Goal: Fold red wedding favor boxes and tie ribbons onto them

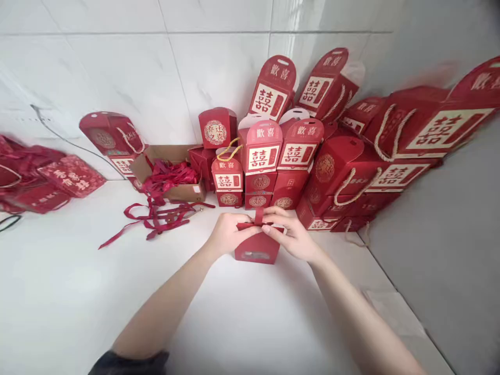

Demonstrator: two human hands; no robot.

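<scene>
A small red gift box (257, 247) stands on the white table (70, 291) in front of me. A red ribbon (258, 217) crosses its top and sticks up in the middle. My left hand (227, 233) grips the box's left top edge, its fingers pinched on the ribbon. My right hand (294, 234) rests on the right top edge with its fingers closed on the ribbon near the knot. Both forearms reach in from the bottom of the view.
Several red gift boxes (261, 151) with rope handles are stacked against the white tiled wall behind and to the right. A cardboard box (183, 191) of red ribbons sits left of them, with loose ribbons (156, 219) spilled out. Flat red bags (70, 174) lie far left.
</scene>
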